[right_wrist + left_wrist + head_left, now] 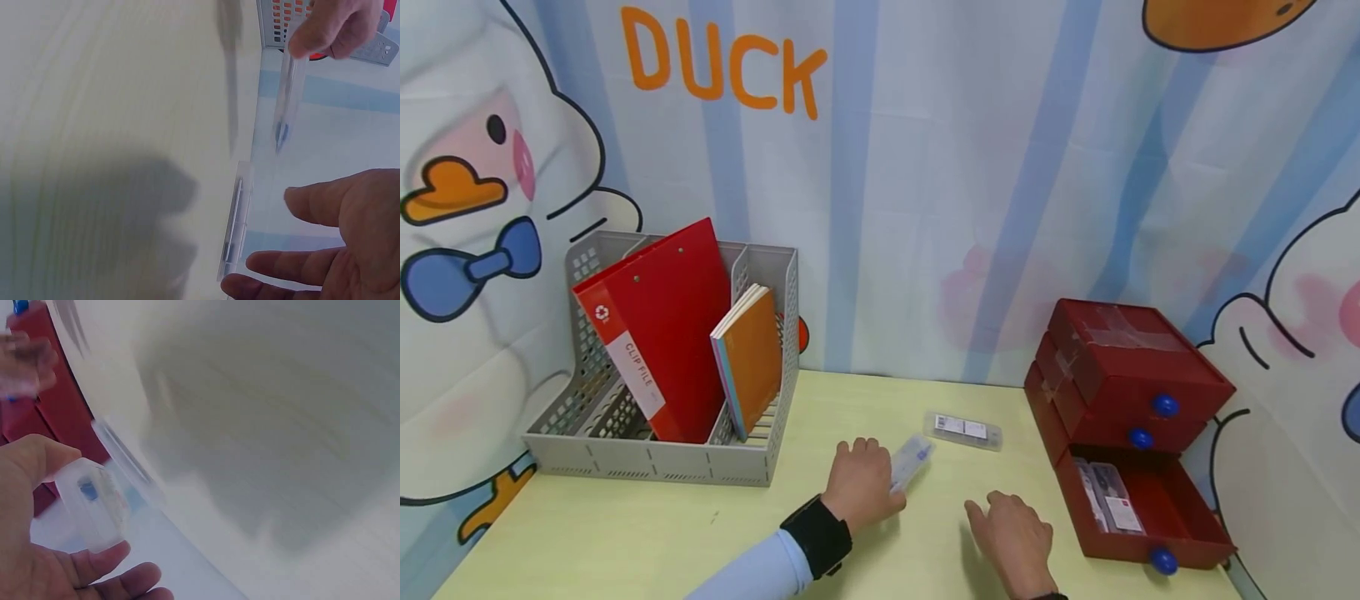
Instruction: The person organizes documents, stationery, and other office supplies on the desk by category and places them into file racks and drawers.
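Note:
My left hand [863, 482] pinches a clear plastic pen case [913, 460] between thumb and fingers, raised above the table. Blue-tipped contents show through its wall in the left wrist view, where the case [94, 506] appears end-on. To the right, my right hand [1013, 537] hovers over the table with fingers spread and nothing in its grasp. A second clear case [962, 430] with a white label lies flat on the table, beyond both hands. Right of my right hand, the pulled-out bottom drawer [1180, 496] holds further clear cases [1108, 497] along its left side.
A dark red drawer unit [1120, 358] with blue knobs stands at the right. At the left, a grey divided file rack [647, 462] holds a red clip file [677, 333] and an orange-covered book [756, 354]. Behind the pale table [647, 533] hangs a duck-print curtain [910, 192].

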A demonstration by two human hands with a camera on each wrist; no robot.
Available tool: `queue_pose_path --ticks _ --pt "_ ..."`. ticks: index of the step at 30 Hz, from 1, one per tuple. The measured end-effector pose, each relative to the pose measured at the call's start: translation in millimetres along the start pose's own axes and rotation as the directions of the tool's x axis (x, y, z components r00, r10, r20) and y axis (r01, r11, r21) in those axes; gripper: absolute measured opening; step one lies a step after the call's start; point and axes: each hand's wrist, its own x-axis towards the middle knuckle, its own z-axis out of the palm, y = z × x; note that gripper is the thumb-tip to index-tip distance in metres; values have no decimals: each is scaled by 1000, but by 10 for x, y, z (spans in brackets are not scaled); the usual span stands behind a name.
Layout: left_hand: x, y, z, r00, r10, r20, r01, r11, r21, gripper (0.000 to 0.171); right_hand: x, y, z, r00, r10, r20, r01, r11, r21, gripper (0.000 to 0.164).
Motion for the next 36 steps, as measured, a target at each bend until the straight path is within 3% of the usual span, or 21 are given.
queue_pose_path --ticks 5,9,14,22,30,32,36 --pt "-38 236 -49 994 104 -14 -103 993 57 51 8 -44 -33 999 -20 -40 23 997 74 49" --pt "-64 391 -57 980 201 -10 -198 971 131 53 26 -66 -35 1000 10 -25 -6 990 139 56" --pt "-97 489 -44 951 307 -40 -290 928 233 53 39 -78 -4 998 60 10 -61 981 186 59" --pt "-137 519 -56 898 429 -96 -374 861 345 56 50 -127 19 993 119 21 -121 965 233 74" --pt "-151 528 -3 843 508 -180 -427 833 352 67 60 -179 -35 992 97 79 -121 905 408 54" --pt "-153 523 10 855 494 -159 -420 838 348 67 67 -164 -53 992 97 81 -122 903 412 56" --pt "-158 463 51 915 397 -73 -359 884 300 71 83 -101 -72 991 113 76 -133 921 367 64"
